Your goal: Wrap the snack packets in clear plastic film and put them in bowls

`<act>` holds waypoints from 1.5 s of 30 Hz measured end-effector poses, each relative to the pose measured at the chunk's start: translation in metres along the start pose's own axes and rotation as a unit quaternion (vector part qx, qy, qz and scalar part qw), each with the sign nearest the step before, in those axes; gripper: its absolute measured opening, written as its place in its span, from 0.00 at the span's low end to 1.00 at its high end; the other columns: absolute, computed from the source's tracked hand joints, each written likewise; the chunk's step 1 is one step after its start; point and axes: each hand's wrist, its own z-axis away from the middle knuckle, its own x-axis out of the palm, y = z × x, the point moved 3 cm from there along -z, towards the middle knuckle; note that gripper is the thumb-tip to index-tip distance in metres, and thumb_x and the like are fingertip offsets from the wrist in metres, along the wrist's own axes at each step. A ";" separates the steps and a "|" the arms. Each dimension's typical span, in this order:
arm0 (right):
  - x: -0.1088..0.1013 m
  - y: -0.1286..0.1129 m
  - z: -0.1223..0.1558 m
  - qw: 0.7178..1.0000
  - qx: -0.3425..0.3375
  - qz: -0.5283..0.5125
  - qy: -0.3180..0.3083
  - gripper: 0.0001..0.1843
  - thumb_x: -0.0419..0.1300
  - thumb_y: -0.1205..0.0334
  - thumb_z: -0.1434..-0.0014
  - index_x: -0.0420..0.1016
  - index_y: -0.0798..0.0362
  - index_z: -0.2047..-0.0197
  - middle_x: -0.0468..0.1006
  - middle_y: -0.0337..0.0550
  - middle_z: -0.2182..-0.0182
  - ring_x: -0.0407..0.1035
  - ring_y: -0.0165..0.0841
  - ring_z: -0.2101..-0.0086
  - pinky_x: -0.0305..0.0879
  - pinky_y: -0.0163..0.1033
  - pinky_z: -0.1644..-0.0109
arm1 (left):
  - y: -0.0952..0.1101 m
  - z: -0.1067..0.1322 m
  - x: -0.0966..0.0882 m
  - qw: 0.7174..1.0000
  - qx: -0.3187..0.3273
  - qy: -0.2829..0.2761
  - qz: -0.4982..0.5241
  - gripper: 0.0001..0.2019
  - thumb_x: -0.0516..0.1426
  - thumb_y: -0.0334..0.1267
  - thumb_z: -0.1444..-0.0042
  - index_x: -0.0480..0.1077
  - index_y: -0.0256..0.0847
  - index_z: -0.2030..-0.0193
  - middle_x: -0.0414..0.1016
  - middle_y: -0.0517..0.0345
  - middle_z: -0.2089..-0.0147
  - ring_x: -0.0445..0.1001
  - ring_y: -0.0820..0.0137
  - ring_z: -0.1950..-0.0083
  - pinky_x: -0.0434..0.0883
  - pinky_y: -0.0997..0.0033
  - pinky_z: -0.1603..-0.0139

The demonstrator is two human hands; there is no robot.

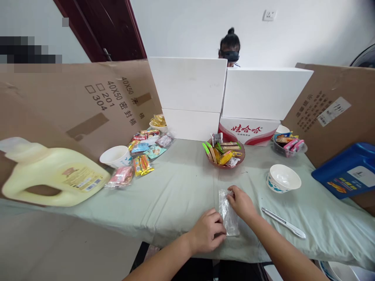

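Observation:
A small clear plastic bag [229,218] lies flat on the pale green tablecloth [175,191] near the table's front edge. My left hand [207,230] presses on the bag's lower left side with curled fingers. My right hand [241,203] rests on the bag's upper right part, fingers touching its top edge. A red bowl [225,154] full of wrapped snacks stands just beyond the bag. An empty white bowl [283,178] sits to the right, and a white utility knife [283,222] lies beside my right forearm.
A yellow detergent jug [52,175] lies at the left. Loose snack packets [140,156] and a white cup [115,156] are at mid-left. White foam boxes [228,93], cardboard walls, a blue container [348,169] and a snack dish [288,144] ring the table. A person sits behind the boxes.

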 end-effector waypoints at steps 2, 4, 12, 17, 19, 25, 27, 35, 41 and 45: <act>-0.001 0.001 0.000 1.000 -0.009 -0.013 0.002 0.13 0.54 0.63 0.39 0.68 0.52 0.51 0.77 0.41 0.66 0.71 0.34 0.64 0.58 0.35 0.60 | -0.001 -0.001 0.001 1.000 0.013 0.014 0.006 0.03 0.61 0.33 0.47 0.76 0.41 0.65 0.73 0.56 0.65 0.66 0.67 0.59 0.66 0.67 0.56; -0.002 0.001 -0.002 1.000 -0.016 -0.023 -0.002 0.13 0.55 0.63 0.40 0.68 0.52 0.51 0.77 0.39 0.68 0.71 0.33 0.66 0.58 0.34 0.62 | -0.002 -0.001 0.002 0.999 0.031 0.033 0.014 0.03 0.59 0.32 0.45 0.75 0.40 0.65 0.74 0.56 0.66 0.66 0.68 0.60 0.66 0.68 0.57; 0.004 0.005 -0.008 0.999 -0.033 -0.017 -0.016 0.12 0.59 0.64 0.44 0.71 0.52 0.55 0.76 0.37 0.71 0.69 0.30 0.70 0.56 0.33 0.66 | -0.003 0.004 0.000 0.996 0.071 0.062 -0.005 0.06 0.59 0.40 0.43 0.74 0.41 0.66 0.72 0.56 0.69 0.66 0.67 0.63 0.65 0.67 0.61; 0.004 0.002 -0.006 0.999 -0.052 0.010 -0.006 0.12 0.57 0.65 0.43 0.71 0.52 0.54 0.76 0.37 0.70 0.69 0.30 0.69 0.59 0.33 0.65 | -0.012 -0.022 -0.013 0.996 0.026 0.065 -0.058 0.08 0.53 0.37 0.39 0.73 0.40 0.61 0.72 0.53 0.60 0.69 0.65 0.56 0.66 0.62 0.52; -0.001 0.002 -0.004 0.998 -0.063 0.028 0.005 0.13 0.57 0.66 0.43 0.71 0.52 0.53 0.76 0.40 0.65 0.70 0.31 0.66 0.62 0.34 0.61 | -0.019 -0.033 -0.012 0.996 0.015 0.038 -0.084 0.05 0.54 0.36 0.39 0.72 0.41 0.63 0.73 0.53 0.56 0.69 0.62 0.49 0.65 0.59 0.47; -0.016 -0.001 0.032 0.975 -0.195 0.092 0.056 0.19 0.50 0.74 0.41 0.71 0.53 0.49 0.70 0.51 0.48 0.62 0.40 0.46 0.57 0.47 0.41 | -0.027 -0.039 -0.006 0.991 -0.024 -0.007 -0.129 0.11 0.58 0.36 0.43 0.70 0.41 0.53 0.70 0.52 0.43 0.65 0.59 0.42 0.62 0.56 0.41; -0.010 0.000 0.059 0.948 -0.297 0.110 0.040 0.16 0.51 0.71 0.39 0.71 0.52 0.49 0.72 0.49 0.49 0.63 0.40 0.46 0.59 0.47 0.41 | -0.024 -0.037 -0.006 0.989 -0.019 -0.022 -0.143 0.17 0.55 0.35 0.40 0.65 0.44 0.43 0.65 0.55 0.37 0.62 0.59 0.38 0.60 0.54 0.39; 0.009 0.022 0.123 0.938 -0.314 0.124 0.082 0.22 0.57 0.68 0.41 0.65 0.51 0.43 0.73 0.49 0.48 0.64 0.41 0.46 0.62 0.50 0.43 | -0.023 -0.038 -0.006 0.983 -0.014 -0.065 -0.169 0.23 0.53 0.40 0.38 0.59 0.49 0.36 0.57 0.59 0.31 0.50 0.55 0.30 0.52 0.48 0.35; 0.016 0.005 0.114 0.935 -0.324 0.109 0.091 0.20 0.53 0.70 0.41 0.66 0.51 0.44 0.75 0.48 0.51 0.67 0.39 0.50 0.63 0.47 0.45 | -0.022 -0.036 -0.007 0.982 0.005 -0.079 -0.171 0.25 0.54 0.45 0.39 0.58 0.51 0.35 0.54 0.59 0.29 0.49 0.54 0.29 0.51 0.44 0.35; 0.018 0.000 0.116 0.931 -0.342 0.095 0.087 0.16 0.52 0.72 0.40 0.70 0.50 0.51 0.76 0.45 0.58 0.68 0.37 0.56 0.64 0.45 0.49 | -0.022 -0.034 -0.008 0.983 0.026 -0.088 -0.159 0.27 0.56 0.47 0.41 0.58 0.53 0.35 0.56 0.59 0.30 0.46 0.52 0.29 0.48 0.42 0.34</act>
